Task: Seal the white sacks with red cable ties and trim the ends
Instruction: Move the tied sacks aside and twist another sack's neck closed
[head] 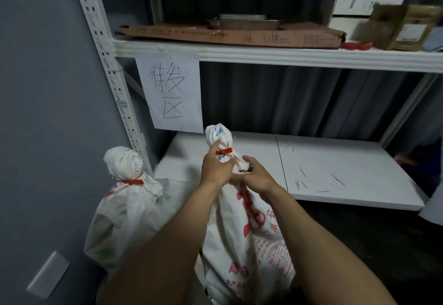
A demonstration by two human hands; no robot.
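Two white sacks. Left hand (215, 169) grips neck of near sack (249, 237), forefinger beside its red cable tie (224, 151); right hand (257, 174) clasps same neck. Tied sack (127, 211) left of hands.

The upper shelf (263, 56), above the left hand (215, 173), carries a flat brown carton (230, 33), a white box (347, 12), brown cartons (402, 26) and small red items (356, 45) further right. The lower shelf board (347, 161), behind and to the right of the right hand (256, 175), carries several thin dark strips (338, 180), scattered well apart. The dark floor (347, 244) lies below the right forearm.
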